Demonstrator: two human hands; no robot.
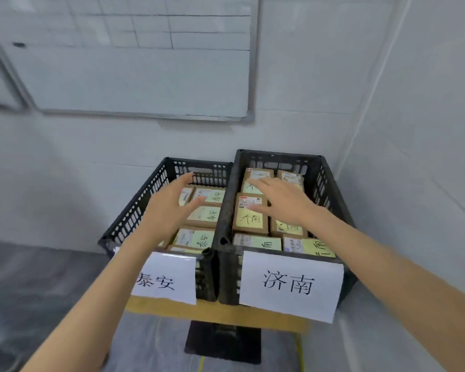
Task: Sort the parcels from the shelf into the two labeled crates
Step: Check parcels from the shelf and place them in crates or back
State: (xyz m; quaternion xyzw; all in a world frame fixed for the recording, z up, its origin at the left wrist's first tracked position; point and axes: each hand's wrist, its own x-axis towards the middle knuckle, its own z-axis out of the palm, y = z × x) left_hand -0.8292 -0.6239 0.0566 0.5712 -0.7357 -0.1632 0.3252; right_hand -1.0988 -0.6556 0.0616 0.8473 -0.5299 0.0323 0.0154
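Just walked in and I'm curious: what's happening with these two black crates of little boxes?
A person is sorting parcels by city. The left crate carries the sign 泰安, the right crate the sign 济南, and both already hold cardboard parcels with matching handwritten notes. The left hand is open over the left crate; the right hand is spread above the right crate's parcels. Neither hand holds anything.

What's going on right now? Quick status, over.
Left hand open over left crate. Right hand open over right crate. Both crates hold parcels. Nothing in the way.

left arm [97,299] hiding 泰安 label [169,280] edge, whiteboard [134,71] blurred
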